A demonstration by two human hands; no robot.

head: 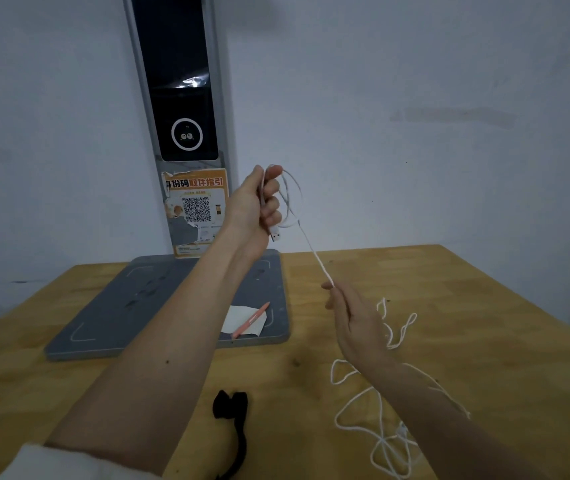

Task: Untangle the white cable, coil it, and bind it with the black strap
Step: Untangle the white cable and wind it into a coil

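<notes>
The left hand (pixel 259 206), raised near the middle of the frame, is curling its fingers round one small loop of the white cable (pixel 314 256), with the metal plug (pixel 276 234) pointing down and to the right below the fist. From there the cable is running taut in a straight slant down to the lower right, where the right hand (pixel 352 320) is pinching it between thumb and fingertips. Behind that hand the thin, round cord is lying in loose tangled loops on the wooden table (pixel 484 306), toward the lower right of the frame. One black strap (pixel 233 424), soft and fuzzy-looking, is lying curled at the bottom centre. One grey flat pad (pixel 138 306) is sitting left of centre, carrying one white paper slip (pixel 242 318) and one pink pen (pixel 251 319) lying aslant.
</notes>
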